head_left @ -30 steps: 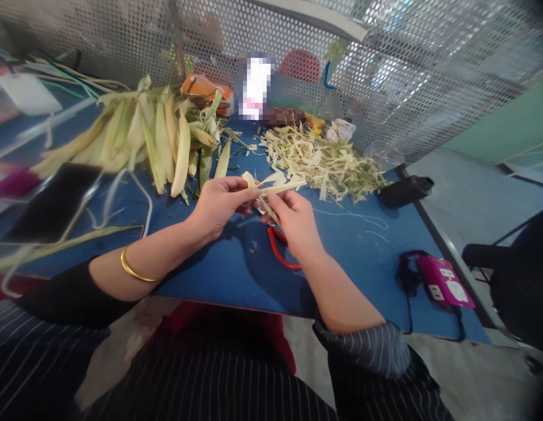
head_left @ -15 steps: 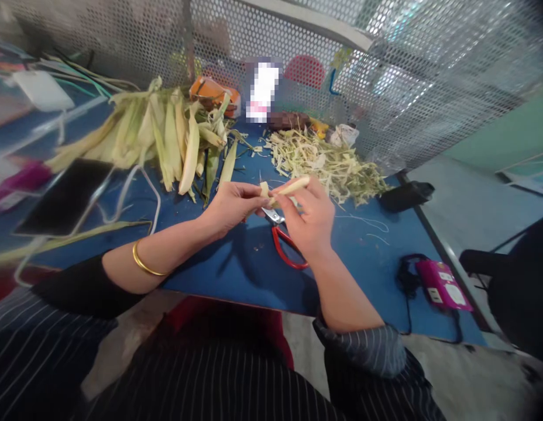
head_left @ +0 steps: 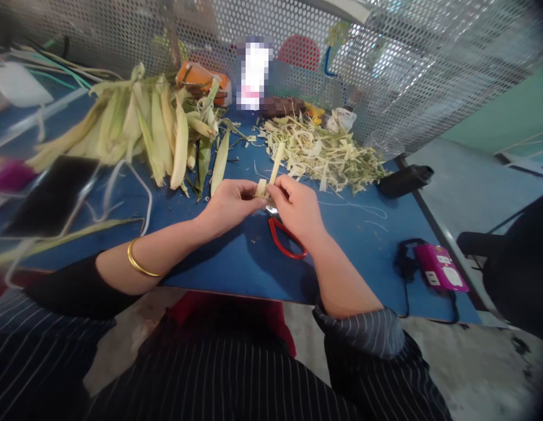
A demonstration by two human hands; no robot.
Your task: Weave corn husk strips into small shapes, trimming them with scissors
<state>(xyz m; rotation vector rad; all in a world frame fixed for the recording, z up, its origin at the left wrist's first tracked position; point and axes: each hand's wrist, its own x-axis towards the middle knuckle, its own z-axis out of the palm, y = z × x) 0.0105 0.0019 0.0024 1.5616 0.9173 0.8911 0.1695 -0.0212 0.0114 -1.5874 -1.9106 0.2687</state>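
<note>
Over the middle of the blue table, both my hands pinch a pale, folded strip of corn husk [head_left: 278,159]. My left hand [head_left: 232,204] is closed on its folded part, which shows between thumb and forefinger. My right hand [head_left: 295,207] is closed on the strip close by, and one end sticks up above its fingertips. Under the hands lies a pair of scissors with red handles [head_left: 285,245]; my right hand hides part of them. To the left, a bunch of corn husks [head_left: 155,128] is spread out. Husk shreds [head_left: 319,149] are heaped behind my right hand.
A black cylinder [head_left: 405,181] and a magenta power socket box [head_left: 440,268] with a cord are at the right. A dark tablet-like panel [head_left: 50,196] and white cords lie left. Behind stands a perforated metal screen [head_left: 214,29]. Thin threads [head_left: 354,209] lie right of the scissors.
The strip's free end has swung from pointing right across my right hand to standing upright. My right hand has turned and drawn closer to the left. The view has shifted slightly.
</note>
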